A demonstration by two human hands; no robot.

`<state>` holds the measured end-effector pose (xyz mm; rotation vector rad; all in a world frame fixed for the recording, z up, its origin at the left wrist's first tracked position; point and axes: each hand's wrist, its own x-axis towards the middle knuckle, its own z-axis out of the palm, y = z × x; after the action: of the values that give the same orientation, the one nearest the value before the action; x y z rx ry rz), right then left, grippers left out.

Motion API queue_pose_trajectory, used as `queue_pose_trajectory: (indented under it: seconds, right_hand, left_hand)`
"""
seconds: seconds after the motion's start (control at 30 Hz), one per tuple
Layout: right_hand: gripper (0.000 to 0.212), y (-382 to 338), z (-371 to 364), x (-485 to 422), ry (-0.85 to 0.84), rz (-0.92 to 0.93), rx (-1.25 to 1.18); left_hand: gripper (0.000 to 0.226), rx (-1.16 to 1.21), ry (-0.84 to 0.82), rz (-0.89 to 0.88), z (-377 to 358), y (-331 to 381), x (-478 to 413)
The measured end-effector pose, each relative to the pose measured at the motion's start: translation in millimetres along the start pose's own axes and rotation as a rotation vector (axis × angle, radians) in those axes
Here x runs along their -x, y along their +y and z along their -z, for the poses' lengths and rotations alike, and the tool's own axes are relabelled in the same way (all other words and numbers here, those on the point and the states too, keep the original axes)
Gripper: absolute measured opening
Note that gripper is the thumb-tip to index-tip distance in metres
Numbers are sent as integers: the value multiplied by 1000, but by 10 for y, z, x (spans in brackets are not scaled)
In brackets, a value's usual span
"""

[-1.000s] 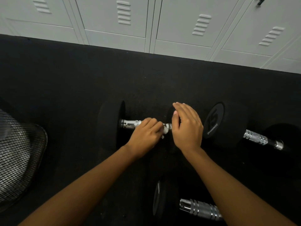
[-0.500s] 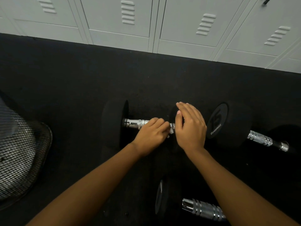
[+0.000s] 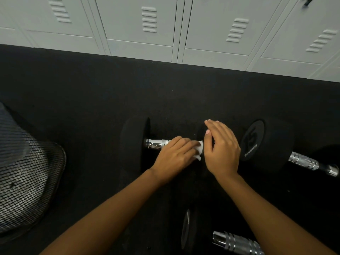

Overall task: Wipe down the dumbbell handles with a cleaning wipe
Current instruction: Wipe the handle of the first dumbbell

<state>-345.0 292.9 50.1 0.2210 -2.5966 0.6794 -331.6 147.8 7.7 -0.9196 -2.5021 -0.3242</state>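
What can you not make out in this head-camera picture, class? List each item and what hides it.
All in the head view:
- The middle of the gripped handle, covered by the left hand and the wipe.
- That dumbbell's right head, mostly under the right hand.
- The near handle, cut off by the bottom edge and the right forearm.
- Small lettering on the far-right dumbbell head, too small to read.
- The mesh object, cut by the left edge.

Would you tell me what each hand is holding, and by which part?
The left hand grips the wipe, pressed on the dumbbell handle near its right end; right hand rests open, gripping nothing.
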Motion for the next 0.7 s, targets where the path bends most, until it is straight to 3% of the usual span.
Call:
queue_pose_trajectory:
  seconds: [0.17, 0.33, 0.47, 0.57, 0.7]
  right_hand:
    - [42, -1, -13, -11, 10, -3, -13]
    - [42, 0, -2, -9, -2, 5, -11]
    - [42, 8, -2, -8, -3, 7, -10]
    - [41, 1, -1, -2, 6, 4, -14]
    - [41, 7, 0, 5, 5, 7, -12]
  left_hand:
    - [25, 251, -115, 273, 88, 50, -169]
    - [27, 516, -579, 644, 220, -105, -598]
    - [28, 626, -854, 792, 100, -350, -781]
    - [26, 643, -931, 809, 39, -403, -836]
    - [23, 669, -857, 760, 55, -332, -868]
